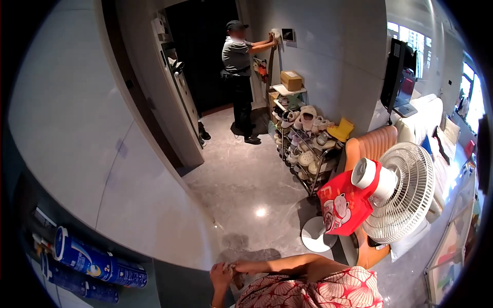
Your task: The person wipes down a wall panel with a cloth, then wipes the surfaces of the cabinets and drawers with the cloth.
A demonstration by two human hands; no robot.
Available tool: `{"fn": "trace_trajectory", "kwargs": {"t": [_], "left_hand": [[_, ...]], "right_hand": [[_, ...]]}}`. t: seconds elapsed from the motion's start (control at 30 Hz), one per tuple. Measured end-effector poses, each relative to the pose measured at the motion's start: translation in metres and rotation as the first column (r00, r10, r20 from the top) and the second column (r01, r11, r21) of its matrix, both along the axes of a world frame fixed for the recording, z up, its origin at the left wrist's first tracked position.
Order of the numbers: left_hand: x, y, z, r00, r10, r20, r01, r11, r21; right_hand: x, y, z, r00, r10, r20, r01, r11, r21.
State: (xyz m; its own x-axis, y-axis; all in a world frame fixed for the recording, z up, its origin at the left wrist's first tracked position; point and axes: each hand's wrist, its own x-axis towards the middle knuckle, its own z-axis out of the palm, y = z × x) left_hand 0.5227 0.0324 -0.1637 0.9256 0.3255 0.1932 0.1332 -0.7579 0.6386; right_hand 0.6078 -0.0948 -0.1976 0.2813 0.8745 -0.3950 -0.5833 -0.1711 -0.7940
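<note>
At the bottom of the head view, my left hand point(221, 277) and my right hand point(243, 267) come together in front of the patterned red-and-cream garment. Both are closed on a small crumpled greyish cloth point(238, 280), mostly hidden by the fingers and the garment. My right forearm reaches across from the right, while the left one rises from the bottom edge. Beside my hands, on the left, runs the edge of a pale curved wall panel point(164, 226).
Blue cans point(97, 256) lie at lower left. A white fan point(403, 192) with a red bag point(345, 203) stands on the right, by an orange chair point(372, 143). Beyond is a loaded shoe rack point(308, 149). Another person point(238, 66) holds a pale cloth point(277, 36) against the far wall.
</note>
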Motion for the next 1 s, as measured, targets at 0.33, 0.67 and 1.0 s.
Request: {"fn": "trace_trajectory", "kwargs": {"t": [0.33, 0.67, 1.0], "left_hand": [[0.071, -0.024, 0.010, 0.979, -0.119, 0.166, 0.117, 0.993, 0.022], [0.086, -0.027, -0.019, 0.994, -0.112, -0.008, 0.112, 0.992, -0.061], [0.045, 0.005, -0.015, 0.889, -0.072, -0.452, -0.313, 0.625, -0.715]], "right_hand": [[0.062, -0.023, -0.040, 0.979, -0.073, 0.189, 0.022, 0.966, 0.258], [0.084, -0.046, 0.026, 0.990, -0.106, -0.088, 0.108, 0.994, 0.019], [0.047, -0.020, -0.011, 0.978, 0.033, 0.205, 0.011, 0.977, -0.211]]}}
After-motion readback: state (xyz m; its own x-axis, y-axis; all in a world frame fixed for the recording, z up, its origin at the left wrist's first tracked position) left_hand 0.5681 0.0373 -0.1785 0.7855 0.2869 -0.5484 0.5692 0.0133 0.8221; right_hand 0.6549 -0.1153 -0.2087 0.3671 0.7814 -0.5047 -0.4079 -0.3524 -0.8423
